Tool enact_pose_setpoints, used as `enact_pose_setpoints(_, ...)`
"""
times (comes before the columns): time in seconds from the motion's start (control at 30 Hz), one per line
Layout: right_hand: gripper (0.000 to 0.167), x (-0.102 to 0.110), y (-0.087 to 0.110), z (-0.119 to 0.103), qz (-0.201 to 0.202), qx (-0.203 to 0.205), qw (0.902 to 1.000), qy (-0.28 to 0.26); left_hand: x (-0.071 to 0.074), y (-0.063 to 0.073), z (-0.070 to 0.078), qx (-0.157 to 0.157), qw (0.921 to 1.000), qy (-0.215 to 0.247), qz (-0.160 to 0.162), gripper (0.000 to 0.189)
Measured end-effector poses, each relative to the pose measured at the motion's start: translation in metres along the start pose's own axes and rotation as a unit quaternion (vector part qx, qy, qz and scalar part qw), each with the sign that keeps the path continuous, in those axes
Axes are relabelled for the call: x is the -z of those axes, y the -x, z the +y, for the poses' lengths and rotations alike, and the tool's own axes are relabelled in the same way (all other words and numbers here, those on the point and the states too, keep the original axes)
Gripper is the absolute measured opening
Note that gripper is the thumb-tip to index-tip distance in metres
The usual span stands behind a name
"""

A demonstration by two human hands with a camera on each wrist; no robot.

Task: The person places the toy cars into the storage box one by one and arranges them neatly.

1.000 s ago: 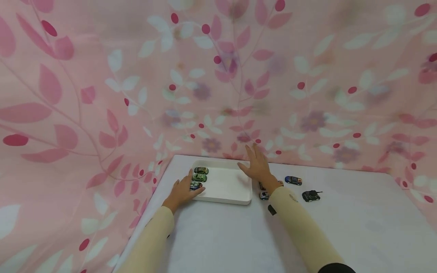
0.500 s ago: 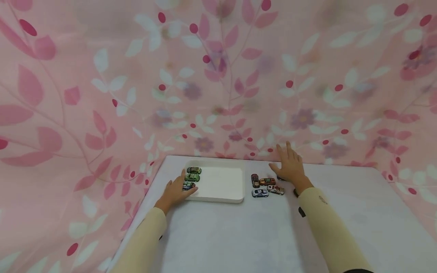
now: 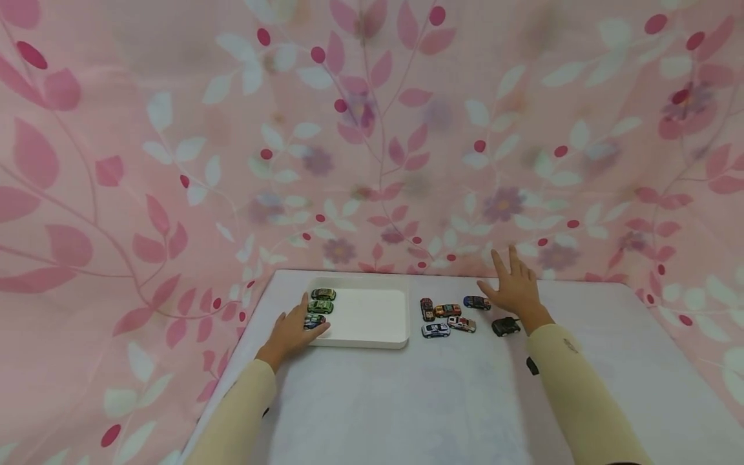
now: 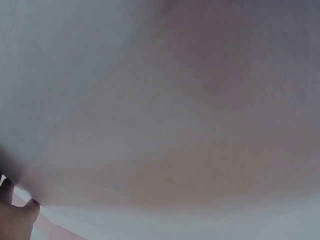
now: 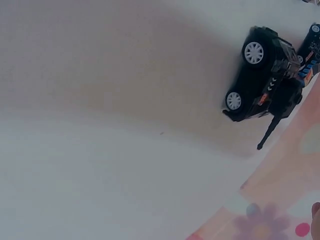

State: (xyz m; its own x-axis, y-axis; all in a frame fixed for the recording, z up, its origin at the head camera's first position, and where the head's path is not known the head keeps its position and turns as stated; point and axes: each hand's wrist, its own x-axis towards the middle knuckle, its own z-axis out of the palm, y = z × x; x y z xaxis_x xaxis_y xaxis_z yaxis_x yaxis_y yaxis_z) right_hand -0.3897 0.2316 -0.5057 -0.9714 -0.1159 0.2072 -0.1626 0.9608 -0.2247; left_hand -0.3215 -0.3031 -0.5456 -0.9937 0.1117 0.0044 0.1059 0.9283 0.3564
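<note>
My left hand [image 3: 290, 332] rests at the left end of a white tray [image 3: 360, 316], its thumb stretched over the front left corner and its index finger along the left side. Three toy cars stand in the tray beside that hand: two green ones [image 3: 321, 307] and a darker multicoloured one [image 3: 314, 321], partly hidden by the hand. With fingers spread and nothing held, my right hand [image 3: 516, 290] hovers behind a black toy vehicle [image 5: 265, 75] with a rod on top. A blue toy car [image 3: 477, 302] lies to this hand's left.
Between the tray and the blue car lie a dark red car [image 3: 427, 309], an orange car [image 3: 448, 310], a white-and-red car [image 3: 462, 323] and a silver-white car [image 3: 435, 330]. A pink floral cloth [image 3: 372, 142] hangs behind the white-covered table [image 3: 395, 400].
My right hand has moved from above the tray's right side, past the loose cars, to the right near the black vehicle. The view has turned slightly right. My left hand stays at the tray.
</note>
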Motion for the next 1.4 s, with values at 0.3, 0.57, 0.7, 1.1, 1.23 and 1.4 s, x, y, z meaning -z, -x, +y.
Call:
enact_pose_setpoints(0.3, 0.091, -0.002, 0.006, 0.013, -0.020, -0.013, 0.9997, 0.009, -0.002, -0.001, -0.003, -0.004, 1.0000, 0.007, 0.003, 0.111)
enact_pose_setpoints(0.57, 0.091, 0.001, 0.016, 0.022, -0.036, -0.018, 0.9991, 0.009, 0.006, -0.001, 0.005, -0.002, 0.9999, 0.007, -0.006, 0.110)
enact_pose_setpoints(0.7, 0.091, 0.004, 0.023, 0.028, -0.038, -0.007, 0.9992, 0.010, 0.005, -0.001, 0.006, -0.006, 0.9999, 0.001, -0.009, 0.110)
enact_pose_setpoints(1.1, 0.087, 0.006, 0.046, 0.029, -0.058, 0.034, 0.9973, 0.032, 0.002, 0.000, 0.001, 0.003, 0.9998, 0.000, -0.021, 0.111)
enact_pose_setpoints(1.23, 0.081, 0.003, 0.055, 0.023, -0.050, 0.050, 0.9969, 0.033, 0.004, 0.001, 0.002, 0.006, 0.9998, 0.002, -0.017, 0.111)
enact_pose_setpoints(1.4, 0.075, -0.005, 0.070, 0.018, -0.026, 0.069, 0.9969, 0.028, 0.006, 0.001, 0.002, 0.002, 0.9999, -0.002, -0.012, 0.110)
